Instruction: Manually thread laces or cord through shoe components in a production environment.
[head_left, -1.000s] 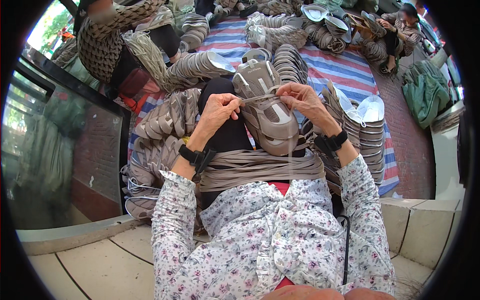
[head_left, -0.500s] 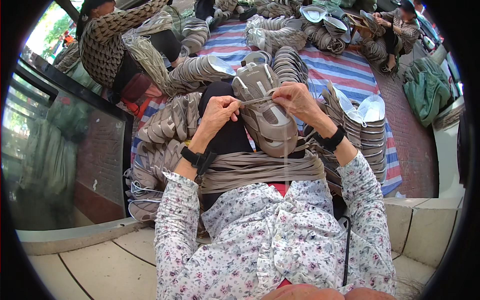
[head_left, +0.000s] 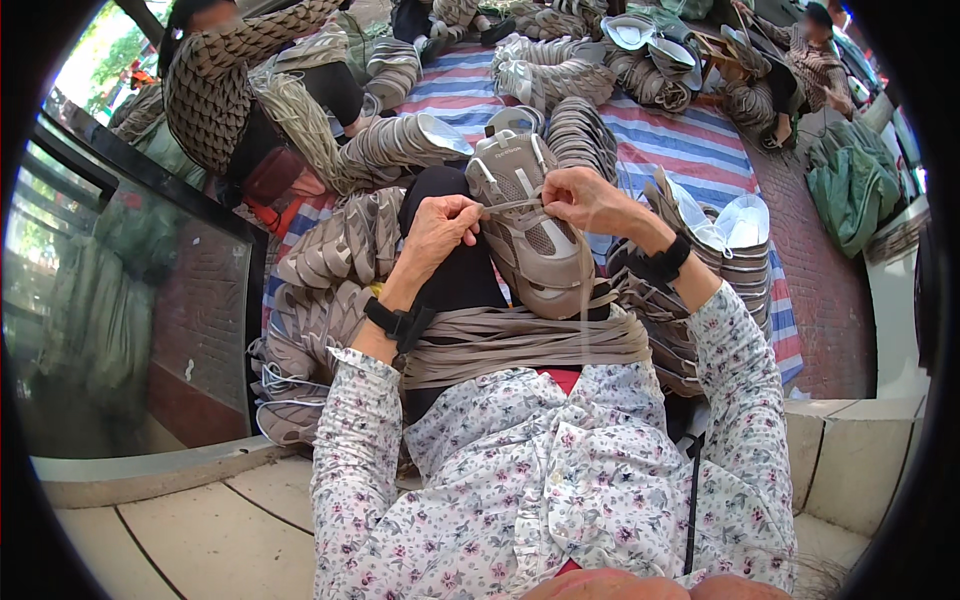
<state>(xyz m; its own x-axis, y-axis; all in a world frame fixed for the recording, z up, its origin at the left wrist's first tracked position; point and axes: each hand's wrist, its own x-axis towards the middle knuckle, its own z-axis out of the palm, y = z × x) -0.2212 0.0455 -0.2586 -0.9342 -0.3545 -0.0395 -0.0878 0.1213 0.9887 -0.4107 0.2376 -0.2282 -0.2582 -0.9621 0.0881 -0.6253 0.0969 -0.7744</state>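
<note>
A taupe sneaker upper with mesh panels and pale stripes lies over my lap, its toe toward me. My left hand is closed in a pinch on a shoelace at the upper's left side. On the other side my right hand pinches the lace too, and the strand runs taut across the upper between both hands. A loose lace end hangs from my right hand over the toe. Across my lap lies a thick bundle of taupe laces.
Stacked shoe uppers stand at my left, and another stack with white linings at my right. Beyond lies a striped red, white and blue sheet. A person sits at the far left, another far right. Glass panel borders the left.
My right hand has shifted slightly, with the lace end now hanging lower over the toe. My left hand stays nearly in place. The person at far right has leaned and moved an arm.
</note>
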